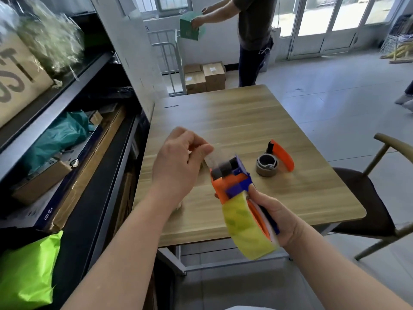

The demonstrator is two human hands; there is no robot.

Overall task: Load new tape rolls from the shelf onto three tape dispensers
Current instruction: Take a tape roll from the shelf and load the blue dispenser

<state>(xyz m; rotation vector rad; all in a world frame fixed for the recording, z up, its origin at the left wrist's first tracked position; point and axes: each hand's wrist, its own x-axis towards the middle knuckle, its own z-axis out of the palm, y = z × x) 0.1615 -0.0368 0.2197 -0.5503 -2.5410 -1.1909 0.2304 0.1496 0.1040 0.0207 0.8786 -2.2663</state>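
- Blue-and-orange tape dispenser (232,180) is held in the air over the table's near edge, head pointing far-left.
- Yellowish clear tape roll (243,229) is seated on its hub, at the near end.
- Right hand (277,220) is wrapped round the dispenser's handle and the right side of the roll.
- Left hand (178,162) is just left of the dispenser head, fingers curled. It looks to be pinching the free tape strip (212,156) coming off the head, but the strip is blurred and hard to confirm.
- 2nd dispenser (282,155), with an orange handle, lies on the wooden table (223,113) to the right, further away than the held one and apart from it. It carries a brown, nearly bare core (267,167).
- Dark shelf unit (67,90) runs along the left with boxes and bags, and a bright green bag (26,269) sits at its near end.
- Chair (366,193) stands at the table's right side.
- Far end: another person (254,30) holds a green box (190,27), with cardboard cartons (205,77) on the floor beside them.
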